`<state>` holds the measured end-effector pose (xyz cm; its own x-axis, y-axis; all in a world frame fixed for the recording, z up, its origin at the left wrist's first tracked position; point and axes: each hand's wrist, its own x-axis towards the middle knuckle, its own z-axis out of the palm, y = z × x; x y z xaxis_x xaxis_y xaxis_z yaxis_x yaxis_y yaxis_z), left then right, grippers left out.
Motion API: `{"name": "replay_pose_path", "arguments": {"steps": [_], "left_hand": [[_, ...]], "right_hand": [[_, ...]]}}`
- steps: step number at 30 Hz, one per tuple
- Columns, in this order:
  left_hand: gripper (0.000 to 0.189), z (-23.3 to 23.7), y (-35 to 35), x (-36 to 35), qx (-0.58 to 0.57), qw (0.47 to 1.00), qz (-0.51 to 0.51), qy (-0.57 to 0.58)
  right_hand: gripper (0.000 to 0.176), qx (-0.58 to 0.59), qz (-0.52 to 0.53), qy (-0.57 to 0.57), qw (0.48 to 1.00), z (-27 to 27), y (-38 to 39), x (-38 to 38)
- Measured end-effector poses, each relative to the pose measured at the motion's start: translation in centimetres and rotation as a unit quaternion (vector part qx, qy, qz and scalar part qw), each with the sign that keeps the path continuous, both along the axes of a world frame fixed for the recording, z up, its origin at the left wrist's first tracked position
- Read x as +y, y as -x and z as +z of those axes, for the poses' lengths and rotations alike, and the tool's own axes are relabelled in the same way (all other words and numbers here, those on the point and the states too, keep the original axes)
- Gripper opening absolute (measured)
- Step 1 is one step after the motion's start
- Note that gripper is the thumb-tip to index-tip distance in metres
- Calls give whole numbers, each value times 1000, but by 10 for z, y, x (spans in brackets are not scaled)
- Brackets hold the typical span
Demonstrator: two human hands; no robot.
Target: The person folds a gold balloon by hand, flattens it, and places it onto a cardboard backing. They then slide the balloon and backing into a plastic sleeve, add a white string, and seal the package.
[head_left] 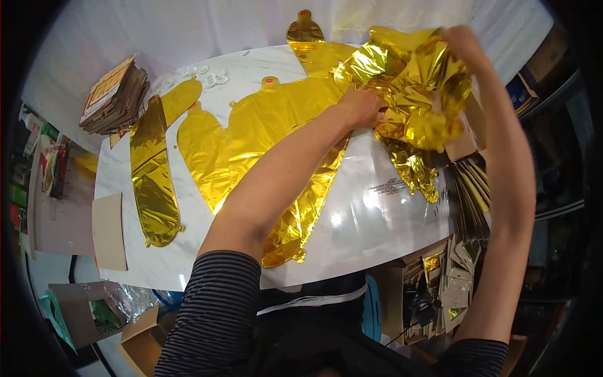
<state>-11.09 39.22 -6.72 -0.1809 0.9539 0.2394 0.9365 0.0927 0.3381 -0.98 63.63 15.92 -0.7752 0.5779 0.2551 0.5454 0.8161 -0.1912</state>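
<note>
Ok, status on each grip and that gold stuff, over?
Left grip on crumpled gold foil; right grip on its upper edge. Flat foil under left forearm.

Bright glare, dark curved edges.

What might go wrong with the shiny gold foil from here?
The crumpled foil between the left hand and right hand might crease or tear. Its trailing end could snag on the packed cards by the table's edge. The left forearm, passing over the flat foil, might drag it askew.
</note>
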Motion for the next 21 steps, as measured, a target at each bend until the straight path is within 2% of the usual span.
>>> {"name": "replay_pose_path", "arguments": {"steps": [2, 4, 5, 6, 7, 9, 11, 12, 13, 14, 15, 16, 17, 18, 19, 20, 21], "left_hand": [[43, 6, 1, -2, 28, 1000, -2, -1], [42, 7, 3, -2, 58, 998, -4, -3], [40, 3, 4, 1, 45, 999, -1, -11], [38, 2, 5, 4, 31, 999, 0, -20], [38, 3, 6, 5, 32, 999, 1, -22], [33, 4, 6, 8, 48, 998, 17, 26], [33, 7, 6, 7, 45, 999, 8, 22], [33, 8, 7, 7, 42, 999, 1, 19], [33, 12, 9, 7, 44, 999, -2, 15], [42, 14, 12, 9, -4, 1000, -13, 16], [51, 18, 13, 11, -51, 998, -23, 18], [51, 25, 8, 9, -48, 998, -25, 14], [62, 35, 0, 4, -80, 980, 22, -180], [74, 53, -8, -5, -110, 922, 67, -365], [84, 74, -11, -12, -93, 906, 76, -407], [95, 105, -16, -27, -77, 887, 87, -446], [95, 130, -21, -41, -72, 888, 88, -445]], "right_hand": [[52, 173, 66, -149, 971, 31, -10, 53], [37, 128, 1, -372, 919, 87, -19, 135], [59, 19, -129, -378, 917, 115, -27, 106], [91, -91, -256, -372, 888, 143, -37, 73], [91, -90, -256, -373, 887, 164, -46, 72], [66, -16, -281, -448, 849, 203, -76, 95], [45, 59, -306, -518, 797, 229, -103, 108], [45, 59, -309, -520, 794, 233, -108, 86], [36, 90, -236, -500, 828, 238, -114, 62], [30, 120, -160, -477, 856, 238, -116, 23], [31, 200, -57, -336, 919, 227, -117, -21], [32, 272, 50, -181, 944, 211, -114, -64], [35, 220, 89, -118, 964, 201, -111, -92], [34, 88, 150, -176, 969, 198, -110, -106], [37, 23, 180, -125, 975, 194, -100, -91], [25, 23, 145, -97, 984, 165, -99, -159], [22, -26, 129, -73, 989, 156, -94, -190]]}}
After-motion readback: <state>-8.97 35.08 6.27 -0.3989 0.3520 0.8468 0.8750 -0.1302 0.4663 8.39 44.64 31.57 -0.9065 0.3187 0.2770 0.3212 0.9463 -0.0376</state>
